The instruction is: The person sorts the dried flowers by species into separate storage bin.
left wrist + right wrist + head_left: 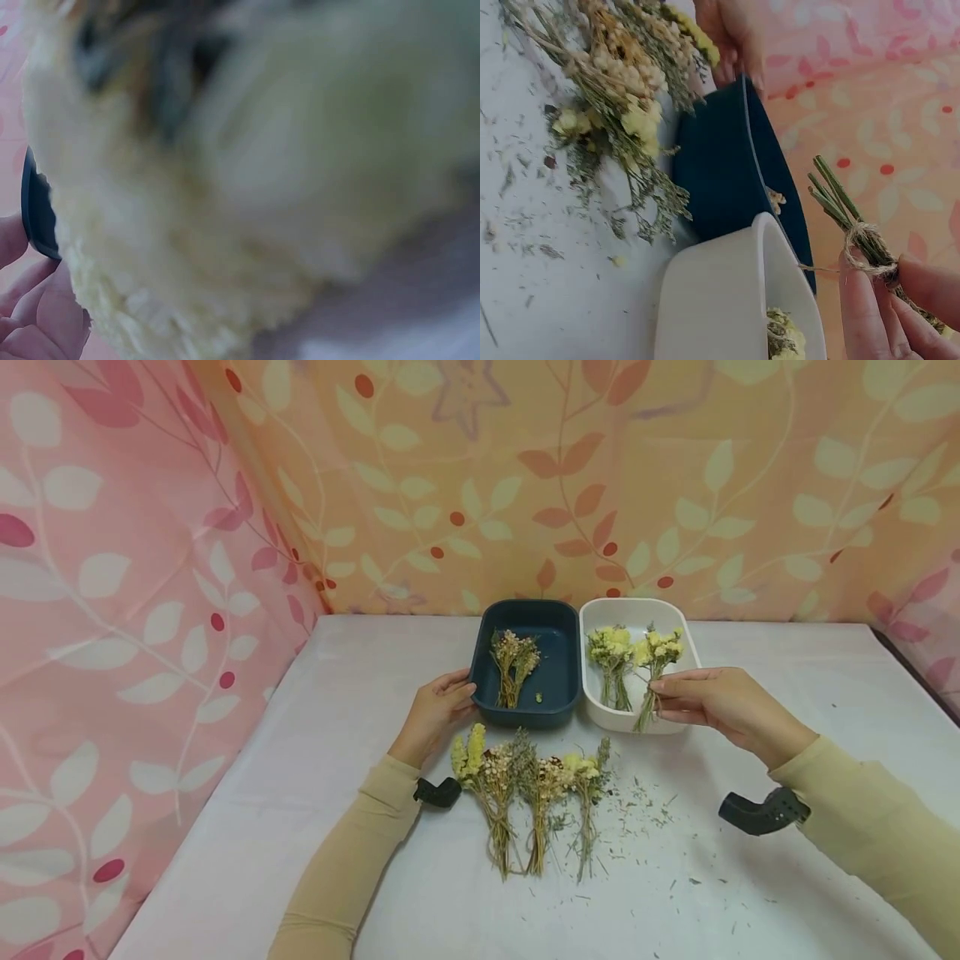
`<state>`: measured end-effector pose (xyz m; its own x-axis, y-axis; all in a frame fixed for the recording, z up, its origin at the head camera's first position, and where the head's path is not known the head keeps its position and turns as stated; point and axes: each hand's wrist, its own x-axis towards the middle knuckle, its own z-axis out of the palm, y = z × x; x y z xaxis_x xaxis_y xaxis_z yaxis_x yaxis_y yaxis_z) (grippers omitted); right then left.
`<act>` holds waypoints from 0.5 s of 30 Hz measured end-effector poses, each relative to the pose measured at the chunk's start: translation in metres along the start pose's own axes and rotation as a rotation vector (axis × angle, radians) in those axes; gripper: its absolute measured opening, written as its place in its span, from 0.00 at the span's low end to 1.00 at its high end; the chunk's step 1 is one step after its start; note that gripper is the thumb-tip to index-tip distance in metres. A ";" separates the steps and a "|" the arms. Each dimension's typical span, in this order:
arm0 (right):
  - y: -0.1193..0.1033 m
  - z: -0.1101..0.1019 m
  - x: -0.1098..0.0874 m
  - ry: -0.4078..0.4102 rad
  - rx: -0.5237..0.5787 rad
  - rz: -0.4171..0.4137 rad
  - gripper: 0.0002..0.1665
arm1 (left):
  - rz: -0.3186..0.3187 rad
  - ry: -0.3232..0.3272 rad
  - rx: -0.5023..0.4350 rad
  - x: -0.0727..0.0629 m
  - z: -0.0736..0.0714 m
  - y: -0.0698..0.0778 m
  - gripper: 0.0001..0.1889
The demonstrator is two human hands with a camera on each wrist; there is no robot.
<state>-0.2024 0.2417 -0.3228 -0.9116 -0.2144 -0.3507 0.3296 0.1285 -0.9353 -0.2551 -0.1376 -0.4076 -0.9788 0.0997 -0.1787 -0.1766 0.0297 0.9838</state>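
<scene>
My right hand pinches a small bunch of yellow dried flowers by its stems, over the front of the white tray. In the right wrist view, twine circles the green stems just beside the fingertips. Another yellow bunch lies inside the white tray. My left hand holds the left rim of the dark blue tray, where a pale pinkish dried bunch lies. Close yellow petals fill most of the left wrist view.
In front of the trays lie several dried flower bunches, stems toward me. Bits of leaf and stem are scattered to their right on the white tabletop. A floral cloth hangs behind the trays.
</scene>
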 end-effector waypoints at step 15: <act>-0.011 -0.015 0.039 0.093 -0.064 -0.017 0.08 | 0.006 -0.002 0.013 -0.001 0.000 0.000 0.25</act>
<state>-0.2448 0.2463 -0.3255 -0.9369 -0.1269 -0.3258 0.2998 0.1881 -0.9353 -0.2545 -0.1371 -0.4075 -0.9796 0.1021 -0.1730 -0.1695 0.0421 0.9846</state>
